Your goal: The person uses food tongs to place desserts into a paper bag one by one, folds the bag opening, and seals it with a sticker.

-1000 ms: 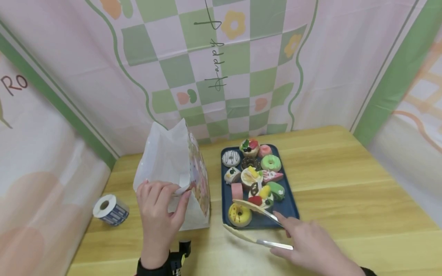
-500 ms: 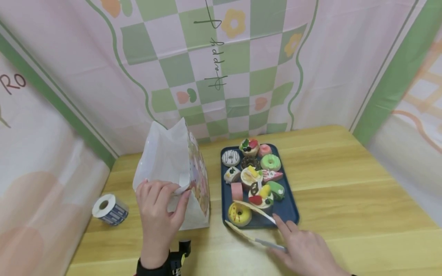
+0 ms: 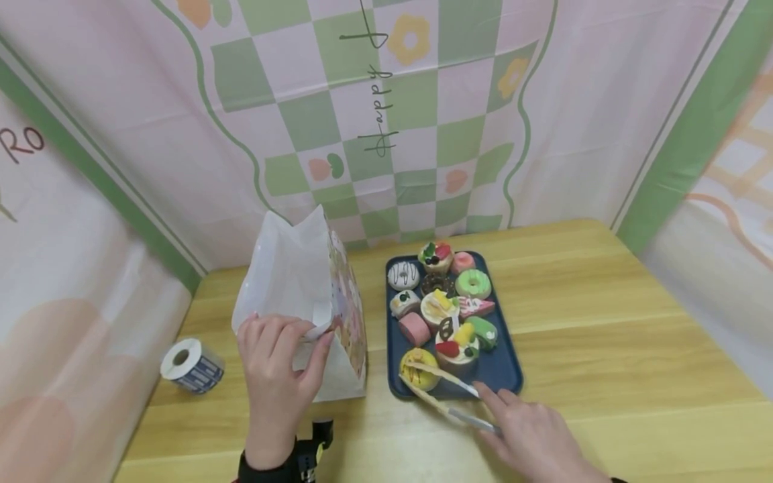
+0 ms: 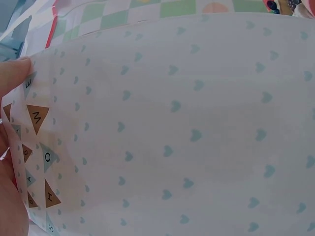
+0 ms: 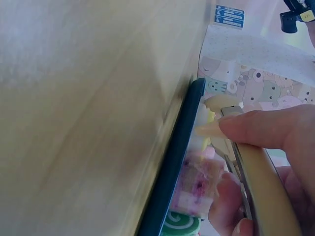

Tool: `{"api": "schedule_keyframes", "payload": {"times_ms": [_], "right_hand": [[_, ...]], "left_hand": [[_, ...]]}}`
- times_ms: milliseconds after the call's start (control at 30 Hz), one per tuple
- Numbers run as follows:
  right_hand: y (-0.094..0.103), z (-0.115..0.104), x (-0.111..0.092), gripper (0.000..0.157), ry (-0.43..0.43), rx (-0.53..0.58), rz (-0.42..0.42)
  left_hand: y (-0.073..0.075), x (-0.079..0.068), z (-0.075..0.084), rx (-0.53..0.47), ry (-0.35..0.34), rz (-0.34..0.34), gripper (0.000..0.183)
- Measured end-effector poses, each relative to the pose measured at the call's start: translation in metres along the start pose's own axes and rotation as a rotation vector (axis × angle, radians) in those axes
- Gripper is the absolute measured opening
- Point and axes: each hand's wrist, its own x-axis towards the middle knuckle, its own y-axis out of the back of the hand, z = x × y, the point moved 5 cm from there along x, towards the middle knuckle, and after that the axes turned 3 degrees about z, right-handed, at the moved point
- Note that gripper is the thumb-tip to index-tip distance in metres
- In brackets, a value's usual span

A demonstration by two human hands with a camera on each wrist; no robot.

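Note:
My left hand (image 3: pixel 280 362) pinches the near rim of a white paper bag (image 3: pixel 350 322), which stands with its mouth open. In the left wrist view the bag's heart-printed side (image 4: pixel 162 113) fills most of the picture. My right hand (image 3: pixel 534 429) holds tongs (image 3: pixel 445 373) with pale tips and metal arms. The tips lie at the yellow toy donut (image 3: pixel 427 381), one across its top and one at its near left edge; firm contact is unclear. The donut sits in the front left corner of a dark blue tray (image 3: pixel 504 372). In the right wrist view fingers hide part of the tongs (image 5: pixel 266 187).
Several toy cakes and donuts fill the tray, among them a pink cylinder (image 3: pixel 415 329) and a fruit-topped cake (image 3: pixel 457 349) close to the yellow donut. A label roll (image 3: pixel 193 365) stands left of the bag. Patterned cloth (image 3: pixel 362 134) hangs behind the wooden table (image 3: pixel 592 322).
The tongs' tips have drawn closer together around the yellow donut, which now looks tilted. The pink cylinder beside it has turned. My left hand and the bag have stayed put.

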Motion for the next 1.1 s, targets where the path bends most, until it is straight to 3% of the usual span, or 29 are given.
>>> {"api": "schedule_keyframes", "payload": {"times_ms": [167,533,1100], "right_hand": [[0.002,0.001,0.003,0.061,0.003,0.013,-0.006],[0.020,0.001,0.007,0.056,-0.004,0.105,0.063],[0.067,0.001,0.037,0.059,0.131,0.095,0.303]], "left_hand": [[0.000,0.000,-0.001,0.002,-0.002,-0.001,0.036],[0.000,-0.001,-0.001,-0.002,0.012,-0.011,0.035],[0.000,0.000,-0.001,0.006,-0.003,0.008,0.035]]}}
